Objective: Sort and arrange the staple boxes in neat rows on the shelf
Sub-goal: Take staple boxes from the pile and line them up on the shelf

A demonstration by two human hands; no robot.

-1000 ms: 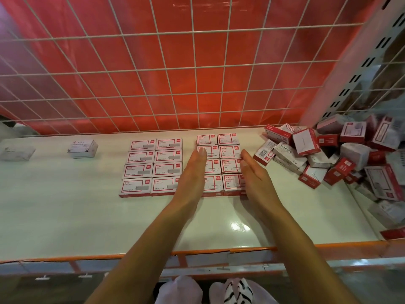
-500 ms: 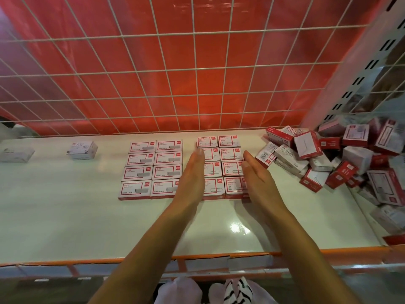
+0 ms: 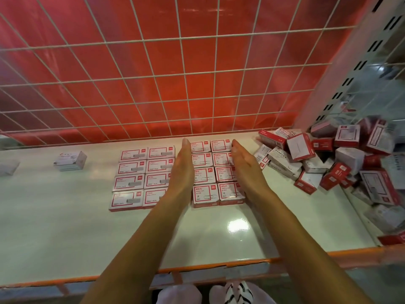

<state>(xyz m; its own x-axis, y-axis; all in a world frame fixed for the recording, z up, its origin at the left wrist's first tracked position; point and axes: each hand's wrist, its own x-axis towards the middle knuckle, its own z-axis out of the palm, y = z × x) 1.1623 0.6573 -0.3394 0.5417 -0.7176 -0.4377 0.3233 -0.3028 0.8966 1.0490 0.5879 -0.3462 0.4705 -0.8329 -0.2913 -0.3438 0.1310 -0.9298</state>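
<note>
Two blocks of small staple boxes lie flat on the pale shelf [image 3: 65, 227], toward its back edge and near the middle of its length. Each box has a white top with a red border, small print and red sides.

The left block [image 3: 140, 174] is two columns by four rows, with the boxes touching side to side. The right block [image 3: 206, 178] has the same layout and lies just beside it, between the person's hands.

The left hand [image 3: 183, 170] stands on edge along the right block's left side, with the fingers straight and together and pointing at the back edge. The right hand [image 3: 243, 170] mirrors it along the block's right side. Each grip is flat and open, curled round nothing. The palms seem to press the block's sides, though the contact itself is hard to make out.

At the shelf's right end a loose heap [image 3: 306, 159] of the same red-and-white boxes lies tumbled at all angles, some on edge, against the right back corner. Toward the left end sit a pale box [image 3: 70, 161] and, at the frame's edge, a blurred second pale box [image 3: 7, 168]. A white wire grid [image 3: 153, 84] over red backing rises behind the back edge, and an orange strip [image 3: 219, 265] runs along the front edge.
</note>
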